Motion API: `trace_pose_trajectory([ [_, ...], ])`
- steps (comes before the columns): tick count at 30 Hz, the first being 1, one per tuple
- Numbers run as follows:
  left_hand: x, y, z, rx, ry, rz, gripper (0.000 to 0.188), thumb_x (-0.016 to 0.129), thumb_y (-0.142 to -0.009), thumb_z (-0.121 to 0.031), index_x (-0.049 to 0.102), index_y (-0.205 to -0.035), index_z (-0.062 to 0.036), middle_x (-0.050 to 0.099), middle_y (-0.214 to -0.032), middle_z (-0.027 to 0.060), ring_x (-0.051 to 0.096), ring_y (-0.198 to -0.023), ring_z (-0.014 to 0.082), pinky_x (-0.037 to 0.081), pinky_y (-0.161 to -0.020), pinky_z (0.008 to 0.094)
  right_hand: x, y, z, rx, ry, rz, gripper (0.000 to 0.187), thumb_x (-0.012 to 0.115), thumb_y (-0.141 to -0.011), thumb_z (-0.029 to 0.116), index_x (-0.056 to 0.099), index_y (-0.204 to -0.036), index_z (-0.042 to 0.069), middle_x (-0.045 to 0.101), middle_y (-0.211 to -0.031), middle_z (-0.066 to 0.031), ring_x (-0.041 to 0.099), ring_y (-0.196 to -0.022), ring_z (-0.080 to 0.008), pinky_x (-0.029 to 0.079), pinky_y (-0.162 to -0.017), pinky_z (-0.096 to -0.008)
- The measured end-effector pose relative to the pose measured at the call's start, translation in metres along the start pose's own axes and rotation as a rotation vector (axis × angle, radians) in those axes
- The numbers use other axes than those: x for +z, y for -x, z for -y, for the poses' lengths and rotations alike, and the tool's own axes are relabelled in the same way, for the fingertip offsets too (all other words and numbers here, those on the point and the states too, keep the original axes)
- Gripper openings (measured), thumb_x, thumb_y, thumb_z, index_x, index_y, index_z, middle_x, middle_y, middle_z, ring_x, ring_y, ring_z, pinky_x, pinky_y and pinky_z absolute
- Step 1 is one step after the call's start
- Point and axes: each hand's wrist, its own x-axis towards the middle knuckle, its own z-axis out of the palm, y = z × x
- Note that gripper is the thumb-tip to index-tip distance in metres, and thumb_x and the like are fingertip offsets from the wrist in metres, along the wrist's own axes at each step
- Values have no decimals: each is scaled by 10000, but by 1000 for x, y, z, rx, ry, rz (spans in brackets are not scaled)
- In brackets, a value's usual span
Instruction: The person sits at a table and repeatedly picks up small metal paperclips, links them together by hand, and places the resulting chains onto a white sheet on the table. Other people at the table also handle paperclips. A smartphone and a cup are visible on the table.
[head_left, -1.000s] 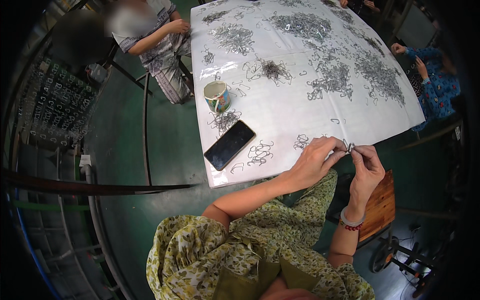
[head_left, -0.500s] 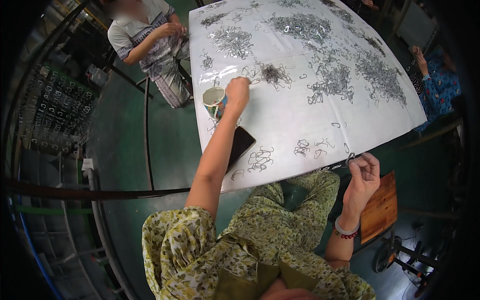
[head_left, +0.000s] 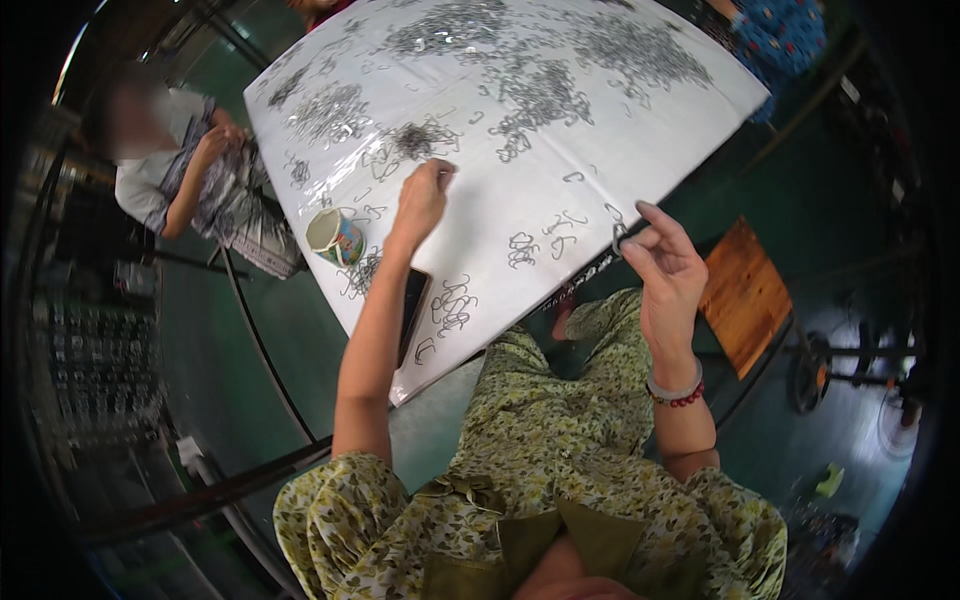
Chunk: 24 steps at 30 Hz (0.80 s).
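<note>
My left hand (head_left: 421, 208) reaches over the white-covered table (head_left: 480, 215), beside the near edge of a dark tangle of wire hooks (head_left: 413, 140). Its fingertips are pinched together; anything between them is too small to make out. At the table's right front edge, my right hand (head_left: 668, 272) holds a metal hook (head_left: 617, 230) by the thumb and fingers, the index finger raised. Left of my left forearm stands a patterned paper cup (head_left: 335, 238). A dark phone (head_left: 412, 305) lies partly behind that forearm.
Small groups of hooks (head_left: 450, 308) lie near the front, with larger heaps (head_left: 540, 95) farther back. A seated person (head_left: 190, 175) is at the left; another person's blue sleeve (head_left: 780, 40) shows at far right. A wooden stool top (head_left: 745, 295) is right of my right hand.
The view has shifted, so the table sits farther left and higher. Relative to the dark tangle, my left hand has moved right, to its near side. My right index finger has lifted.
</note>
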Motion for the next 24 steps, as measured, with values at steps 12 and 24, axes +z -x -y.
trace_pose_trajectory([
  [12,13,58,-218,133,1131,369,120,651,-930,-118,615,-967,-9,643,-949,49,603,-861,122,499,-762,266,-15,25,12,-165,166,-108,294,661,-847,-54,701,-1132,8,510,-818,8,470,-805,-87,403,-756,-228],
  [24,11,37,-300,499,884,163,91,677,-859,-53,660,-917,15,628,-948,86,610,-886,177,499,-773,297,-44,17,58,-529,515,-229,234,700,-793,-28,706,-1020,29,553,-772,-40,501,-802,-163,417,-741,-277],
])
